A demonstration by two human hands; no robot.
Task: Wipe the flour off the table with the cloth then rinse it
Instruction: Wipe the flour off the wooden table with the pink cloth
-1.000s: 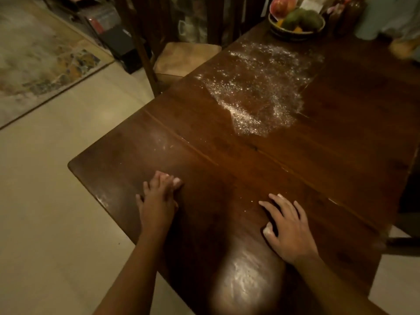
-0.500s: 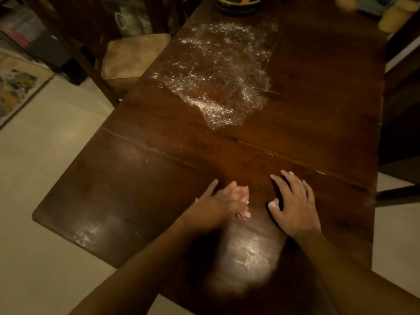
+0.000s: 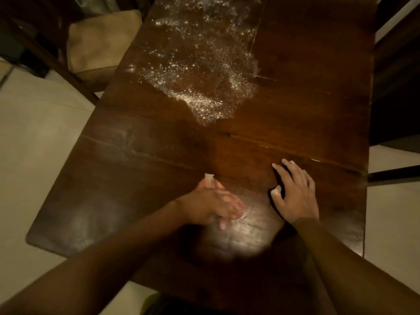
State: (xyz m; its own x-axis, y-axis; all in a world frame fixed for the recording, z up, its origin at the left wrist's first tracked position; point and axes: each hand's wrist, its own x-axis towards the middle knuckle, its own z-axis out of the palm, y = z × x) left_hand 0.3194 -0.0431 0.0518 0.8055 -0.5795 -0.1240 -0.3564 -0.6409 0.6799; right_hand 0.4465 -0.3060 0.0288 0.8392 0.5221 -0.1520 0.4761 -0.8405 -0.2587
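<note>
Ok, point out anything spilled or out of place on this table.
Flour is spilled across the far half of the table, not yet wiped; a fainter whitish smear lies by the left hand.

Right grip (image 3: 295, 196) lies flat on the table (image 3: 306, 105), blurred left grip (image 3: 211, 203) beside it, flour (image 3: 204, 64) farther up.

dim warm light, glare patch on the table (image 3: 295, 123), left hand (image 3: 211, 203) motion-blurred.

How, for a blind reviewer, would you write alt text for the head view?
A person's blurred left hand lies on a dark wooden table, something pale poking out beyond it; the right hand rests flat alongside, apart. Scattered flour covers the table farther away.
</note>
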